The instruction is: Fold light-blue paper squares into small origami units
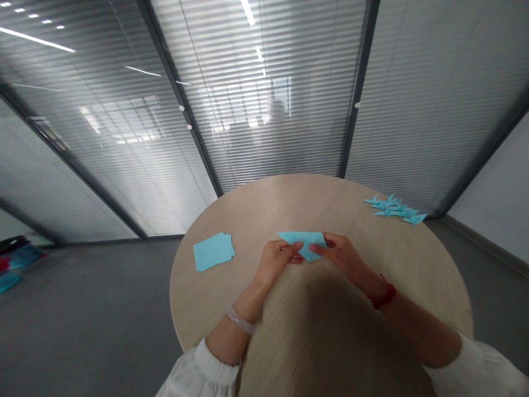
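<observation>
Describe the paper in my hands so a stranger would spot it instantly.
Over the round table, find the left hand and right hand. They pinch a folded blue sheet, the only paper held; the flat stack and the spiky folded shapes lie untouched.

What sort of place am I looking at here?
Probably an office or meeting room: a round wooden-topped table stands before a wall of slatted blinds set between dark frames, over a plain grey floor.
</observation>
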Demonstrator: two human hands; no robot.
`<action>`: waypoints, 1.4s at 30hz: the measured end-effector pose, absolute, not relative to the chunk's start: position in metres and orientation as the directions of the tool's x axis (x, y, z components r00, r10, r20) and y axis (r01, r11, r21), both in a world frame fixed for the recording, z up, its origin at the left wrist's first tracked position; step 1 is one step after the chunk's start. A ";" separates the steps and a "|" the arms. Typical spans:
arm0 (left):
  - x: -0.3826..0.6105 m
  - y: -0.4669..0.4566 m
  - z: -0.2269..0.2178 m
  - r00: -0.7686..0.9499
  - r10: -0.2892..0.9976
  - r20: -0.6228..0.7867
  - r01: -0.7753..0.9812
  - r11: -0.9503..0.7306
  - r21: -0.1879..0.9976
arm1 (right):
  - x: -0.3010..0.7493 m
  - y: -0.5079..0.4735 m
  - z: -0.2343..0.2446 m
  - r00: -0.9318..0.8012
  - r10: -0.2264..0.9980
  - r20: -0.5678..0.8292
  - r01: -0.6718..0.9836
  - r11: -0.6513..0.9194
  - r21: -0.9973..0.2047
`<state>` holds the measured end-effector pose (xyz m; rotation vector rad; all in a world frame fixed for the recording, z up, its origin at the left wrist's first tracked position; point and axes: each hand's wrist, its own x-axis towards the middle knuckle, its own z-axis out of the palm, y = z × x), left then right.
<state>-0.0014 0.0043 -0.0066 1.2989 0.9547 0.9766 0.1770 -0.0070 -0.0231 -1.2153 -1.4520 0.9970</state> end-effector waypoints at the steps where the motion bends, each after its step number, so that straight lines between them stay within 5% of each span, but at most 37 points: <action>1: -0.001 0.004 -0.007 0.317 0.948 -0.028 -0.019 0.036 0.999 | 0.177 -0.007 -0.023 -0.038 0.985 0.168 0.202 0.172 -0.964; 10: -0.003 0.002 -0.006 0.285 0.959 0.002 0.070 -0.023 0.997 | 0.176 -0.008 -0.021 -0.120 0.986 0.119 0.098 0.131 -0.987; 29: 0.003 0.001 -0.016 0.504 0.860 -0.075 0.080 0.041 0.996 | 0.173 -0.012 -0.014 -0.063 0.986 0.153 0.059 0.156 -0.986; 37: -0.004 0.000 -0.007 0.461 0.887 0.032 0.306 -0.193 0.932 | 0.172 -0.016 -0.008 -0.079 0.994 0.081 -0.002 0.081 -0.997; 42: -0.005 0.005 -0.013 0.465 0.885 0.038 0.272 -0.183 0.945 | 0.172 -0.019 -0.006 -0.042 0.994 0.105 -0.018 0.104 -0.994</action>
